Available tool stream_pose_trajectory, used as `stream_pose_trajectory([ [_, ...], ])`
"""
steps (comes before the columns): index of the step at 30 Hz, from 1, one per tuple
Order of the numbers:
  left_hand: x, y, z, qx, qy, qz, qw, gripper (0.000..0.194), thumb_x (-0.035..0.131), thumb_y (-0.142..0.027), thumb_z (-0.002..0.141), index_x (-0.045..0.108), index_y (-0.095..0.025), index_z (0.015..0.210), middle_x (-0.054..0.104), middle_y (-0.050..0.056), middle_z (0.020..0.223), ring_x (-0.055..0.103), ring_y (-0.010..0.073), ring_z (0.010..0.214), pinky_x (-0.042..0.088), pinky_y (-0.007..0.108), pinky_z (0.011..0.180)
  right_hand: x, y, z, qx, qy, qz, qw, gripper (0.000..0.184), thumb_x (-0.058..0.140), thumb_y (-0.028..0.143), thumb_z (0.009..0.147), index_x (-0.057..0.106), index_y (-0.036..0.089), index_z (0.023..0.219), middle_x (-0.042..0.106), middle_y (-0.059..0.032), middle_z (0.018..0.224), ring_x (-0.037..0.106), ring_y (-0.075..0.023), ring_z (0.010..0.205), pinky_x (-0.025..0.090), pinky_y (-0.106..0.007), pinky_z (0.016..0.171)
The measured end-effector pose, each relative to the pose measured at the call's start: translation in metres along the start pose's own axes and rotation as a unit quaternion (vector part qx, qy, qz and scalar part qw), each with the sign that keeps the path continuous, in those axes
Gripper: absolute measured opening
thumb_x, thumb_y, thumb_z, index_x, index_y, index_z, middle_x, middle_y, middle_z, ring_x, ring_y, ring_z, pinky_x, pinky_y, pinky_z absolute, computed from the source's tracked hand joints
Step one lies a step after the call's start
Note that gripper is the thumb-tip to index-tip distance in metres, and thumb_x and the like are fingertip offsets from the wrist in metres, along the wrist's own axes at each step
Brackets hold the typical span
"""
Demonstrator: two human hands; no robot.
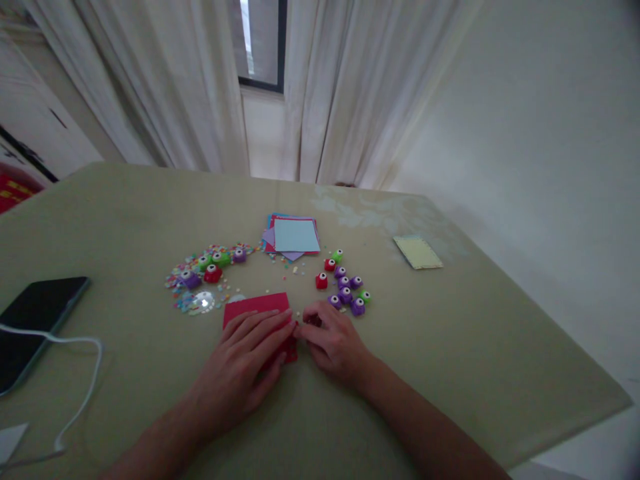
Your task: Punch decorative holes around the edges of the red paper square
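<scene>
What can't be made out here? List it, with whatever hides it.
All in the head view:
Red rectangular paper: much of it, covered by the left hand.
Right hand: whether it pinches anything; too small, blurred.
Black rectangular phone: left part, cut off by the picture's edge.
Stacked coloured paper sheets: mostly under the pale-blue square sheet.

Nothing can be read. The nearest thing to text is on the red thing [19, 193] at the far left edge, beyond the desk [450, 347]: it bears yellow marks [12, 189] set in slanting rows, which look like print but are too small and blurred for any letter, number or brand to be told.
</scene>
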State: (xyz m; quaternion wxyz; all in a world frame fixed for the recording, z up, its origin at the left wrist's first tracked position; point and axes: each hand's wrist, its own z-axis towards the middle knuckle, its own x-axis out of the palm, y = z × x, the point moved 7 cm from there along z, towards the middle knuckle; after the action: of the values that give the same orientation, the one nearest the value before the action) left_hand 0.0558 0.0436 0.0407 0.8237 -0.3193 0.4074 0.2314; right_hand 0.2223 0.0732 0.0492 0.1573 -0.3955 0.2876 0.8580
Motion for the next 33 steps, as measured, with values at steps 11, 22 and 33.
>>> stream_pose_trajectory([
  [11,0.011,0.02,-0.005,-0.092,0.029,-0.064,0.993,0.055,0.056,-0.012,0.094,0.073,-0.034,0.142,0.068,0.004,0.153,0.06,0.0316,0.144,0.055,0.057,0.117,0.003,0.003,0.0,0.015,0.008,-0.028,0.999,0.021,0.059,0.01,0.102,0.077,0.02,0.098,0.062,-0.0073,0.1,0.057,-0.0203,0.088,0.044,-0.031,0.072],
  [22,0.014,0.025,-0.001,-0.073,0.038,-0.026,0.996,0.048,0.055,-0.016,0.098,0.074,-0.031,0.14,0.068,0.006,0.154,0.059,0.0311,0.145,0.05,0.055,0.122,0.009,0.005,-0.003,0.022,-0.012,-0.028,0.999,0.02,0.06,0.014,0.103,0.079,0.022,0.104,0.067,-0.0089,0.103,0.062,-0.0215,0.091,0.051,-0.032,0.077],
  [33,0.018,0.031,-0.012,-0.065,0.048,0.083,0.993,0.054,0.061,-0.035,0.104,0.06,-0.024,0.157,0.061,0.01,0.161,0.059,0.0327,0.143,0.047,0.055,0.119,-0.011,-0.007,-0.004,0.058,-0.04,-0.237,0.969,0.036,0.057,0.01,0.102,0.072,0.016,0.134,0.074,-0.0153,0.121,0.065,-0.0283,0.106,0.046,-0.043,0.093],
])
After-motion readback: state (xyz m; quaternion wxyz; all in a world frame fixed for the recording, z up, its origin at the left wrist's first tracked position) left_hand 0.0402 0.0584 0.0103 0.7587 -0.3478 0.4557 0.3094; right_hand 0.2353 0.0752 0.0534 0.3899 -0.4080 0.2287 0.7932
